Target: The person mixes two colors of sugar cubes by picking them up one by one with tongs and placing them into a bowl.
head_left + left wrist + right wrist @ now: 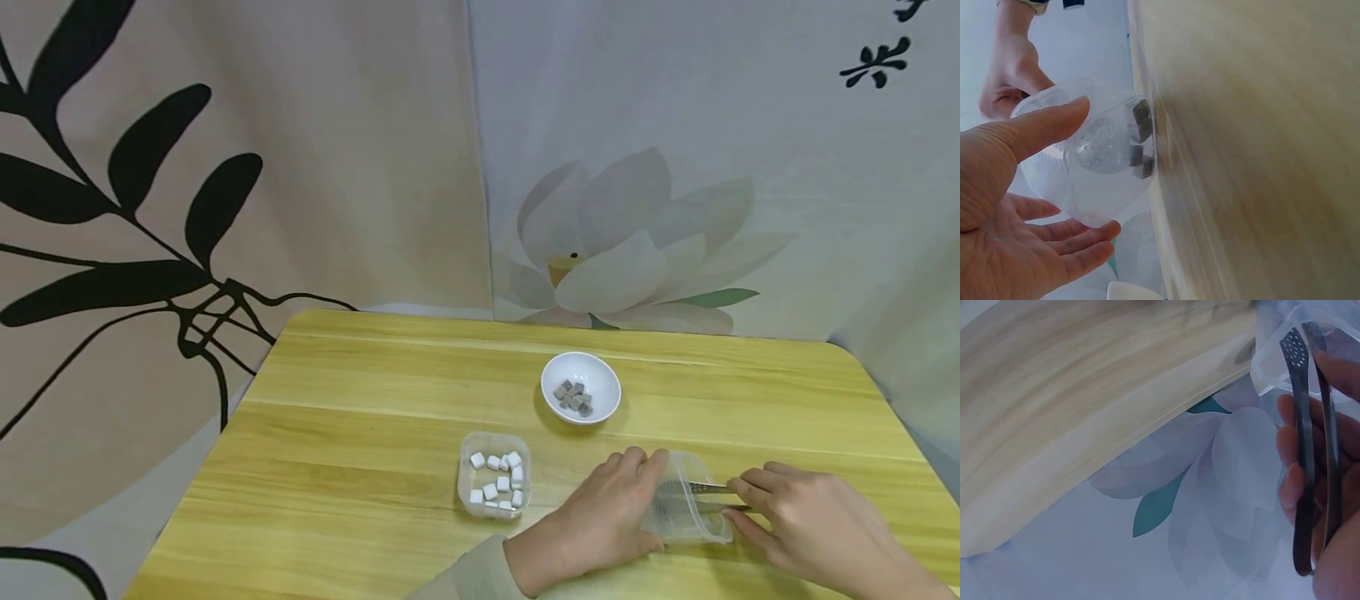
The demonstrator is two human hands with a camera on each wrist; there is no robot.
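On the right side of the table, my left hand grips a clear plastic tub around its sides, its mouth turned toward my right hand. Several grey cubes lie in the tub near its base, seen through the plastic in the left wrist view. My right hand holds metal tongs with perforated tips, which reach into the tub's mouth. The tong arms stand slightly apart; whether a cube is between the tips I cannot tell.
A white bowl with several grey cubes stands farther back. Left of my left hand sits a second clear tub containing several white cubes. The wooden table ends at a printed curtain behind.
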